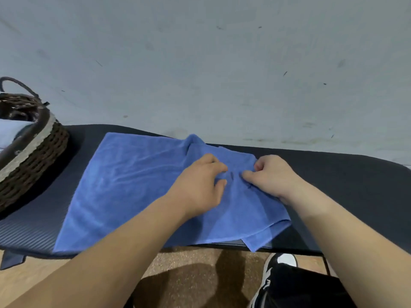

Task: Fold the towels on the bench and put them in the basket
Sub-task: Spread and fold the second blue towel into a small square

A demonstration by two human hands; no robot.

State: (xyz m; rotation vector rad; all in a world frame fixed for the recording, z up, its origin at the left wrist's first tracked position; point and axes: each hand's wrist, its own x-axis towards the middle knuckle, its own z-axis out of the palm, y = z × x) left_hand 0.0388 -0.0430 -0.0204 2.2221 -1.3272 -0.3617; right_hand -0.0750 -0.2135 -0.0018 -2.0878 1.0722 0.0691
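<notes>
Blue towel (133,185): lies spread on dark padded bench (355,185), centre of view. Left portion is flat. Right portion is doubled over w/ creases, and one corner hangs past the bench's near edge.

L hand (200,185): on the towel right of centre, fingers curled, thumb and forefinger pinching a ridge of fabric.

R hand (271,174): just beside the L hand, fingers curled, gripping the same bunched area near the towel's right edge. Hands are close but not touching.

Woven wicker basket (33,152): on the bench's left end, apart from the towel. It is dark brown w/ a pale band under the rim and a handle at the rear. Pale cloth (11,130) is visible inside; can't tell whether it is folded.

Grey wall (200,63) behind the bench. Black-and-white shoe (280,263) on the brown floor (189,263), lower right.
</notes>
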